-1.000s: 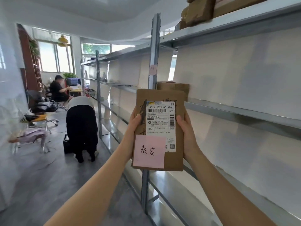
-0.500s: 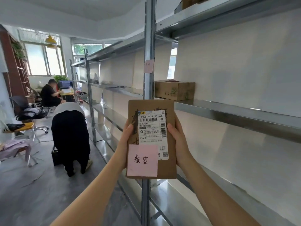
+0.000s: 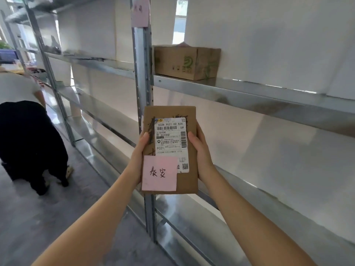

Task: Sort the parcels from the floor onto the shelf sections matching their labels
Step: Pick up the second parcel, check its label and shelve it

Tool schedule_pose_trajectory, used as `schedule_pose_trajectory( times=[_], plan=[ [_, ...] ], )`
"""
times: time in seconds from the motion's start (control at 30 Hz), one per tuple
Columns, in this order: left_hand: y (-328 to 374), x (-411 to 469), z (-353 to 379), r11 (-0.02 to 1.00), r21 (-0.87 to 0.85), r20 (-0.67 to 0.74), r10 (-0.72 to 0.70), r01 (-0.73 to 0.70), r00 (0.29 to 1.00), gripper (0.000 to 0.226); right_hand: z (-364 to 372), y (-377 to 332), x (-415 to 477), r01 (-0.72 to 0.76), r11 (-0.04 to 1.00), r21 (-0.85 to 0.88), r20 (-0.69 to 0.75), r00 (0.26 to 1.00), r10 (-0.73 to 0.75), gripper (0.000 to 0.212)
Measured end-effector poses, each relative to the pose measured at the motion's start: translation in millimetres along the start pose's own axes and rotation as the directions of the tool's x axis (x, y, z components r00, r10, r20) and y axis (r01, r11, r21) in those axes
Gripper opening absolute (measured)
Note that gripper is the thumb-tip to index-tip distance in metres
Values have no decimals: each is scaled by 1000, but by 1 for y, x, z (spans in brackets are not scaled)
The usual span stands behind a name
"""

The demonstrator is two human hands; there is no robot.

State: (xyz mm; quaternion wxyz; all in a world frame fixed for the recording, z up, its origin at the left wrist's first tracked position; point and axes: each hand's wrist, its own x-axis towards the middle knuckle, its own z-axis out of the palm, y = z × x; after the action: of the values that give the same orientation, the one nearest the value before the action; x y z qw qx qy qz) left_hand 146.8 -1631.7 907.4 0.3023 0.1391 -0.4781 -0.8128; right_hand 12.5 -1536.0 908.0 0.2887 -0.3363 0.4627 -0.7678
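I hold a flat brown cardboard parcel (image 3: 189, 179) upright in front of the metal shelf upright (image 3: 141, 89). It carries a white shipping label and a pink sticky note with handwritten characters at its lower left. My left hand (image 3: 139, 156) grips its left edge and my right hand (image 3: 200, 154) grips its right edge. A pink label note (image 3: 140, 13) is stuck high on the upright. A brown cardboard box (image 3: 187, 62) sits on the shelf board (image 3: 249, 96) just right of the upright, above the parcel.
A person in black trousers and a white top (image 3: 26, 135) bends over on the grey floor (image 3: 48, 217) at left, close to the shelving. Metal shelf bays run away to the left and right, with lower boards (image 3: 192, 227) below my arms.
The view has moved closer to the shelf and tilted down; the upright and the box on the shelf look larger. The parcel stays held in both hands, now below the shelf box.
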Motion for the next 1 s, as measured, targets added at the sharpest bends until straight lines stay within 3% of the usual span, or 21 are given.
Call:
schedule_pose_trajectory(
  times=[0.1,0.23,0.43,0.57,0.73,0.9,1.0],
  plan=[
    [-13,34,-13,998,-14,7,-63,63,998,78,-10,18,23,-27,1000,-9,-72,997,27,71],
    [-29,79,-33,988,2,25,-155,155,988,57,-22,47,57,-74,997,-7,-174,982,72,71],
    [-56,136,-65,957,30,18,-288,287,957,61,-34,87,89,-130,991,8,-269,955,128,63],
    [-72,163,-75,932,54,39,-361,359,932,45,-46,109,107,-180,984,0,-315,934,170,60],
    [-88,200,-85,895,35,-42,-442,444,896,37,-66,130,144,-341,938,-62,-345,889,300,53],
    [-96,233,-87,865,63,-126,-488,498,864,30,-84,137,176,-580,811,-75,-357,775,521,35],
    [-100,240,-83,867,45,-159,-484,496,861,27,-96,142,187,-630,769,-105,-368,743,559,34]
  ],
)
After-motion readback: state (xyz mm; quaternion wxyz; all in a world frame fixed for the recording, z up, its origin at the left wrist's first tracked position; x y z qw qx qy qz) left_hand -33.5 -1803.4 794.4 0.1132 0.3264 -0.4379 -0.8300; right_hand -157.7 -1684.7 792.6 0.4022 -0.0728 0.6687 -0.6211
